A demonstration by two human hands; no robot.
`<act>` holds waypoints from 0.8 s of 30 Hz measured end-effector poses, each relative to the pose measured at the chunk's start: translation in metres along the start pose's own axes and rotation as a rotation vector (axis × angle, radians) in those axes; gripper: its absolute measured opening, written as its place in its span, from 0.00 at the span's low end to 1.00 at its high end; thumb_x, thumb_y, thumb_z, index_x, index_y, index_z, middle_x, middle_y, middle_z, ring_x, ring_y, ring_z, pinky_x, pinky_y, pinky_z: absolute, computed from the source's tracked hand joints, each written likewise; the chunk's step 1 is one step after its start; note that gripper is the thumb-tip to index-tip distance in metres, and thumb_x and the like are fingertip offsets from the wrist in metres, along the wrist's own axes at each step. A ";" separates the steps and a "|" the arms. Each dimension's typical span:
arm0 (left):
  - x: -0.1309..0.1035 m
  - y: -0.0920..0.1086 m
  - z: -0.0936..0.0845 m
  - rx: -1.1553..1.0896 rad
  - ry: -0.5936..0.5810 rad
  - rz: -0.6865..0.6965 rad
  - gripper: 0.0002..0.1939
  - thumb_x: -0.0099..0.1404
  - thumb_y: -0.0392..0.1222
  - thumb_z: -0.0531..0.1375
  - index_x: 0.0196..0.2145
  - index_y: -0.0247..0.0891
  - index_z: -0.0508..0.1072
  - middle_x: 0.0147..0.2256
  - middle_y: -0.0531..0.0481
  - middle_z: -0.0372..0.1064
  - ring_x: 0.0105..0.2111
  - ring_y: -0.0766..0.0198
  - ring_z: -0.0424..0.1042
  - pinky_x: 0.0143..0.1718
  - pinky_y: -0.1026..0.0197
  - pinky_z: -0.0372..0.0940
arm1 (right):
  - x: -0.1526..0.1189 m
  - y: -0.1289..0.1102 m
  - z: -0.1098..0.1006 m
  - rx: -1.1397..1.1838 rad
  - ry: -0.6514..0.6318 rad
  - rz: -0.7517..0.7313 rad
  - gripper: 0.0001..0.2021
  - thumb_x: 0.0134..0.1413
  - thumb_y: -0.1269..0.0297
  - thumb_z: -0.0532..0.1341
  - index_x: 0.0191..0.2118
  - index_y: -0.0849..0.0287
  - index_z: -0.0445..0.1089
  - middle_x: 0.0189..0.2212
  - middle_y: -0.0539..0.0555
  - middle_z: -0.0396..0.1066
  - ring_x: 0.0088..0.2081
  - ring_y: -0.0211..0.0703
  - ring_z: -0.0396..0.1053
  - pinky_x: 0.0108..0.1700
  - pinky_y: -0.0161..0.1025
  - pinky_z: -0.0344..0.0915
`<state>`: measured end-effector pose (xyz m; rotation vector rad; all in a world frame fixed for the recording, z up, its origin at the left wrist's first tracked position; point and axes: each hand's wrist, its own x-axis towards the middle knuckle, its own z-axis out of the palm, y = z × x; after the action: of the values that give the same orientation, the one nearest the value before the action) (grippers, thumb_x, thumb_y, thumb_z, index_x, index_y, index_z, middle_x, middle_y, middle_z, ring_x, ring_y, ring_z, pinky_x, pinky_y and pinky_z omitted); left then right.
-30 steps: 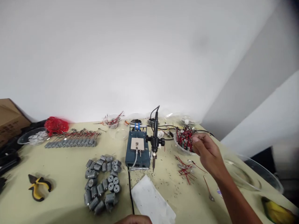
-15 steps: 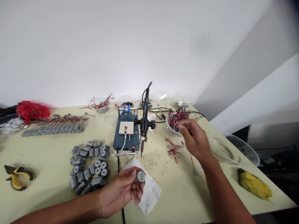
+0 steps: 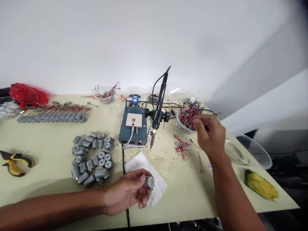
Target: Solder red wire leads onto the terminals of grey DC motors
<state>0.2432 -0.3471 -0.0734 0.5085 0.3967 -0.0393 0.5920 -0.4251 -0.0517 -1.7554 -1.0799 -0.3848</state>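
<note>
Between the thumb and fingers of my left hand is a small grey motor, its round end facing right, above a white paper sheet. My right hand is closed in a pinch at the near right side of a clear bowl heaped with red and black wires. What its fingertips hold, if anything, is too small to make out. Loose red wires with small metal ends lie on the table left of that hand. A soldering iron on a stand points down between the hands.
A blue soldering unit stands mid-table. Several grey motors cluster left, with a row of wired motors behind. Yellow-black pliers lie far left; a yellow sponge-like cloth and a clear basin are right.
The view has shifted slightly. My right hand remains by the wire bowl, its fingers drawn a little closer together. My left hand still holds the motor, turned slightly.
</note>
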 end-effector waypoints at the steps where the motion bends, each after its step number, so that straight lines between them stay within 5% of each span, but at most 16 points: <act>1: 0.000 -0.001 -0.001 0.001 -0.005 0.005 0.26 0.61 0.59 0.81 0.44 0.40 0.79 0.30 0.53 0.77 0.24 0.67 0.69 0.26 0.62 0.56 | -0.001 0.000 0.001 0.003 0.002 -0.001 0.18 0.73 0.42 0.64 0.43 0.53 0.77 0.30 0.52 0.76 0.28 0.45 0.69 0.30 0.42 0.65; 9: 0.002 0.000 -0.017 0.000 -0.086 0.028 0.20 0.72 0.57 0.73 0.46 0.38 0.78 0.34 0.53 0.80 0.27 0.64 0.75 0.31 0.61 0.68 | -0.004 -0.003 0.003 0.007 -0.002 -0.011 0.16 0.71 0.45 0.66 0.43 0.54 0.79 0.29 0.52 0.76 0.25 0.44 0.68 0.28 0.41 0.64; 24: 0.005 -0.003 -0.029 -0.031 -0.115 0.012 0.14 0.78 0.51 0.68 0.50 0.37 0.78 0.36 0.53 0.79 0.29 0.64 0.76 0.33 0.59 0.74 | -0.008 -0.002 0.011 0.019 -0.044 -0.014 0.14 0.70 0.49 0.66 0.44 0.55 0.79 0.28 0.52 0.76 0.26 0.44 0.68 0.29 0.41 0.64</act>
<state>0.2375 -0.3359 -0.0998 0.4758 0.2815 -0.0503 0.5837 -0.4193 -0.0603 -1.7472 -1.1246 -0.3452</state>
